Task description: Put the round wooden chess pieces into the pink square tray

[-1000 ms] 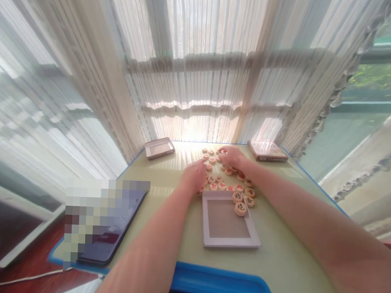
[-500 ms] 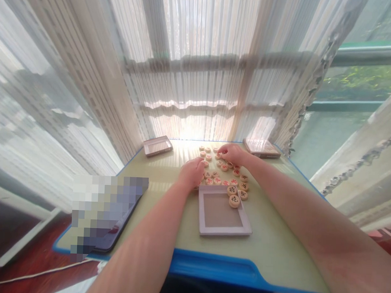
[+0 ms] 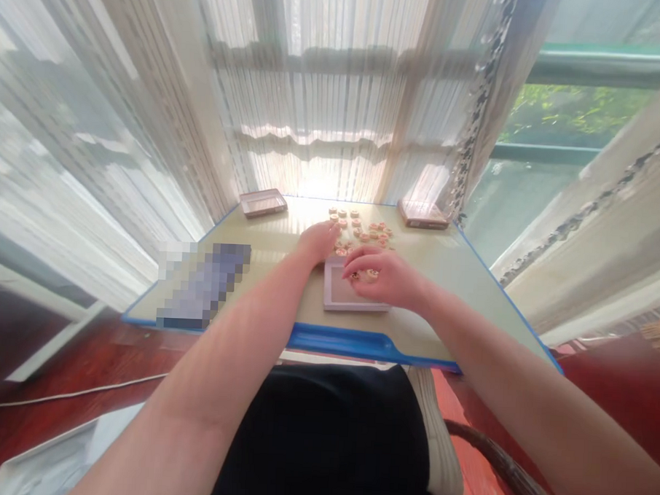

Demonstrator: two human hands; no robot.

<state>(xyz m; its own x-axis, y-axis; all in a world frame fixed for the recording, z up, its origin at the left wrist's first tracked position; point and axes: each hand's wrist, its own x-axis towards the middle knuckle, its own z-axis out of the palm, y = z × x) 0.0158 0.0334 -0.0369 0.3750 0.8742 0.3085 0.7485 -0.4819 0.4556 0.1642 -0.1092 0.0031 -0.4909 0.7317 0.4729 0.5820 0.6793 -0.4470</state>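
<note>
Several round xiangqi pieces [image 3: 373,235], pale with red or dark characters, lie loosely grouped on the table behind a shallow pale box tray [image 3: 356,306]. My left hand [image 3: 318,241] rests at the left edge of the group with its fingers curled down; what they hold, if anything, is hidden. Over the tray is my right hand [image 3: 384,276], its fingers and thumb bent round a xiangqi piece [image 3: 355,275]. Another xiangqi piece [image 3: 372,273] shows just under that hand, and the hand covers part of the tray.
A shallow open box lid [image 3: 263,203] lies at the far left corner of the table [image 3: 443,271]. At the far right corner stands a flat box [image 3: 423,214]. A blurred-out dark device [image 3: 205,286] lies on the left. Sheer curtains [image 3: 326,94] hang behind the table.
My right hand has drawn back from the far pieces to above the tray. My left hand stays beside the group. The view has tilted down, showing my lap and more floor.
</note>
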